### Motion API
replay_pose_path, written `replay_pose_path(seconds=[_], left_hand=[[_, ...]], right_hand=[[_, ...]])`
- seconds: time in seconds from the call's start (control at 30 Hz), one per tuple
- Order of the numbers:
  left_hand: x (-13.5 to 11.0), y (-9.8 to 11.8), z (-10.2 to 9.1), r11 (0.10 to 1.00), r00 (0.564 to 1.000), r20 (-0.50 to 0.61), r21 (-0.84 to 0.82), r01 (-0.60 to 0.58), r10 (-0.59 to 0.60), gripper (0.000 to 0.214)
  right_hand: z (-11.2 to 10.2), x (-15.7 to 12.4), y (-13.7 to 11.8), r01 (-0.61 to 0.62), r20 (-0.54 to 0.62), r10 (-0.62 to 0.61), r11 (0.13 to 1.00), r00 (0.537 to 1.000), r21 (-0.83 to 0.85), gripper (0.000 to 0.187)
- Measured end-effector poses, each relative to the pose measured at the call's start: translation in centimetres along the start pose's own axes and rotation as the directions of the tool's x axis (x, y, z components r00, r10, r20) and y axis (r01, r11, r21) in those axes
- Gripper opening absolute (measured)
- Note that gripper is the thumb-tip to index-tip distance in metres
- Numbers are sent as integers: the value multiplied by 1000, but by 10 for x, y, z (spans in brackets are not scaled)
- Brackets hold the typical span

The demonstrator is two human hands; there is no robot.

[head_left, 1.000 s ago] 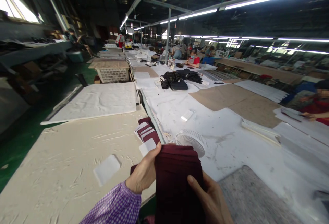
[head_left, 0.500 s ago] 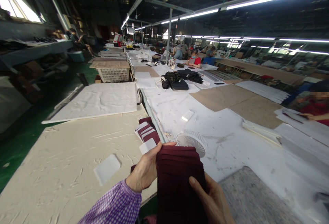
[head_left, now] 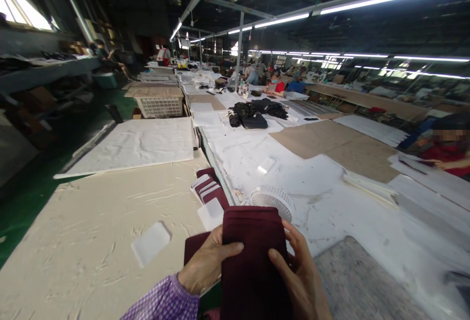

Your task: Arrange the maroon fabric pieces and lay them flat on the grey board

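Observation:
Both my hands hold a thick stack of maroon fabric pieces upright in front of me, low in the middle of the view. My left hand grips its left side with the thumb laid across the front. My right hand clasps the right side, thumb on the front and fingers curled behind. More maroon fabric lies under my left hand. Just beyond, a fanned pile of maroon and white pieces rests at the table's edge.
A beige table with a white patch lies left. A white table holds a small white fan, brown sheets and dark garments. A person in red works at right; others sit far back.
My left hand has slid down from the stack's top edge, its thumb now across the front. My right hand's fingers now show past the stack's right edge.

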State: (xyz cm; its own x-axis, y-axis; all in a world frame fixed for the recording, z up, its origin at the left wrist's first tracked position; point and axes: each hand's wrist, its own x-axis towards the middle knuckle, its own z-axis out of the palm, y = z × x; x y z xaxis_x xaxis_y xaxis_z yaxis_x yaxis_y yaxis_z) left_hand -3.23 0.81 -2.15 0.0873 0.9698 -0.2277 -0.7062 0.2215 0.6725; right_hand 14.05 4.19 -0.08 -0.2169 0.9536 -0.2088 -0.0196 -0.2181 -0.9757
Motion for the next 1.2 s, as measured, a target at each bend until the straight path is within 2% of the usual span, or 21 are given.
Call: replay_pose_path(seconds=[0.07,0.13,0.37,0.53,0.93,1.03,1.1,1.2], left_hand=[[0,3,0,1000,1000,6,-10,13,-13,38],[-1,6,0,1000,999,27,-10,25,-25,38],[-4,7,2,1000,999,28,-9,27,-27,36],[-5,6,2,1000,998,51,0,29,-29,38],[-7,4,3,1000,993,119,0,4,-4,39],[-7,2,2,1000,994,104,-1,20,-20,39],[-7,2,2,1000,997,77,-3,30,-30,39],[-5,1,1,999,999,18,-24,30,-30,37]], right_hand=[[1,0,-3,16,-7,-16,999,1000,45,64],[1,0,-8,-11,13,10,997,1000,71,62],[-1,3,-14,-98,81,90,991,993,92,38],[-3,8,-9,25,134,-26,1000,991,7,26],[-1,8,-4,56,-4,-57,989,998,-140,30],[1,9,-3,76,-33,-85,977,996,-200,32],[2,9,-4,83,-59,-94,980,994,-180,31],[-1,7,-5,72,-71,-77,994,994,-82,41]])
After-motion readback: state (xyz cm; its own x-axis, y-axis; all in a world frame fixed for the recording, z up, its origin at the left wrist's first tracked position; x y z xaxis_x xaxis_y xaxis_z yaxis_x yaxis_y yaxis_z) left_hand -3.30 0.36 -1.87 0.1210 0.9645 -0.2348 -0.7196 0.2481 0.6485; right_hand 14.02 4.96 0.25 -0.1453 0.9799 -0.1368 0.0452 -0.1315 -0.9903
